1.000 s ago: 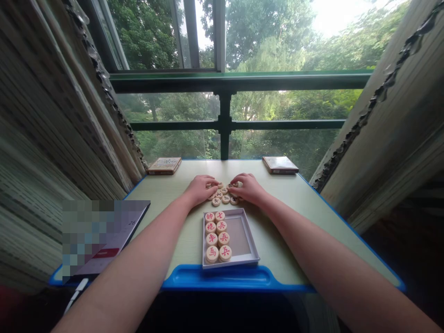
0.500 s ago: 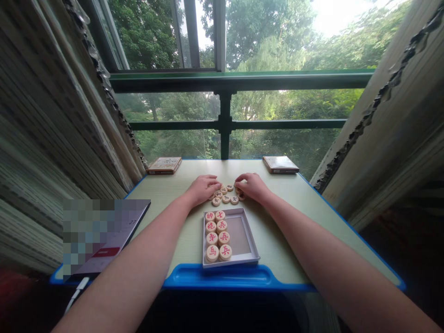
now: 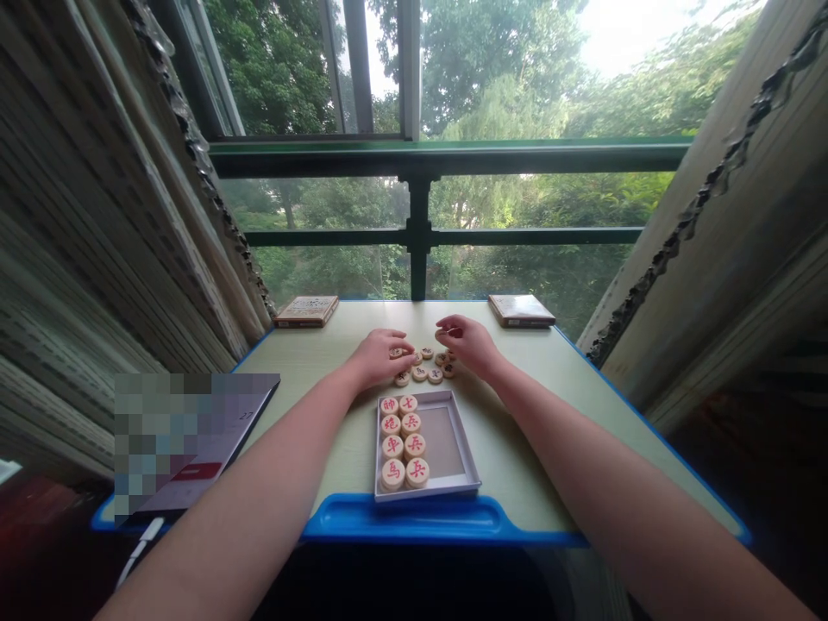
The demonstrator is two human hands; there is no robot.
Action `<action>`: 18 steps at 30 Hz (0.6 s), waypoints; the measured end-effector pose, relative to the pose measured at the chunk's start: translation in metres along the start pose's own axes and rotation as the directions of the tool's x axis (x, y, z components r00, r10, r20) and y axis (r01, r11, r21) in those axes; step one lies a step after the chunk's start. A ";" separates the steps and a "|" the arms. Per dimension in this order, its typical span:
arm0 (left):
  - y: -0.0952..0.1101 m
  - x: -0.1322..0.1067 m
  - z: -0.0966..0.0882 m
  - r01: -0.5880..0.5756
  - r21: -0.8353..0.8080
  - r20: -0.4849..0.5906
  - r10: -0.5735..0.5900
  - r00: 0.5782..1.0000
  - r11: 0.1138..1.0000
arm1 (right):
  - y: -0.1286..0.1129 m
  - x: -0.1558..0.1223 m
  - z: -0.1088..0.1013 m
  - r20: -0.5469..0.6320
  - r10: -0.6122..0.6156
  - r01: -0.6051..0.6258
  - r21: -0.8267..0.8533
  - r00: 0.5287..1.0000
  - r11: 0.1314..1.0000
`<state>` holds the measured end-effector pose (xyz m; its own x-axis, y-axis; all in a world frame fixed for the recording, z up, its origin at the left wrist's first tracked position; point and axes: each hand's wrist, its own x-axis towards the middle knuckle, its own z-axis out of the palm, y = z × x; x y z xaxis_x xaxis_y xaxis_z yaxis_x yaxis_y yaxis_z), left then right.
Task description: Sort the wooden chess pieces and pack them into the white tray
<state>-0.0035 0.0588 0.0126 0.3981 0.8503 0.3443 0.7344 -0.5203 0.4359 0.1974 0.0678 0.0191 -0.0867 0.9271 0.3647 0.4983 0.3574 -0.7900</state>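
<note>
Loose xiangqi pieces with dark characters lie in a cluster on the table, one xiangqi piece (image 3: 420, 373) near its front. My left hand (image 3: 381, 356) rests at the cluster's left side, fingers apart over some pieces, partly covering them. On the right, my right hand (image 3: 467, 342) is raised slightly, thumb and fingers pinched around a xiangqi piece mostly hidden by the fingers. Between my forearms sits a shallow white box (image 3: 467, 438). Stacked red-character pieces (image 3: 392, 447) fill its left part in two columns; its right part shows bare bottom.
Two flat boxes stand at the back corners, a left box (image 3: 306, 311) and a right box (image 3: 521, 310). A laptop-like device (image 3: 223, 431) with a white cable (image 3: 147, 533) lies at left. The table has a blue edge tray (image 3: 414, 519). Curtains and a railed window surround it.
My right hand has lifted slightly from the pieces, its fingers now pinched together. My left hand has shifted slightly over the pieces at left. The white box's contents look the same.
</note>
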 end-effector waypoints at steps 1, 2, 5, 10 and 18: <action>0.001 0.000 -0.001 -0.005 -0.009 -0.027 0.004 1.000 1.000 | -0.003 -0.001 0.000 0.020 0.007 -0.008 0.074 1.000 0.997; 0.003 0.001 -0.002 -0.013 -0.024 -0.063 0.011 0.998 1.000 | -0.006 -0.002 0.000 0.051 0.013 -0.021 0.154 0.999 0.988; 0.009 0.001 -0.006 -0.021 -0.136 -0.159 -0.001 0.987 0.990 | -0.016 -0.006 0.000 0.145 0.026 -0.078 0.364 0.989 0.928; 0.017 -0.001 -0.004 0.062 -0.344 -0.132 -0.114 0.985 0.937 | -0.026 -0.011 0.003 0.186 0.048 -0.128 0.451 0.981 0.883; 0.017 -0.001 -0.002 0.012 -0.337 -0.178 -0.076 0.981 0.941 | -0.022 -0.011 0.005 0.168 -0.005 -0.065 0.410 0.986 0.910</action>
<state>0.0074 0.0490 0.0208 0.2365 0.8597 0.4528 0.5106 -0.5064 0.6949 0.1833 0.0498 0.0301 -0.2324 0.9312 0.2808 0.1054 0.3111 -0.9445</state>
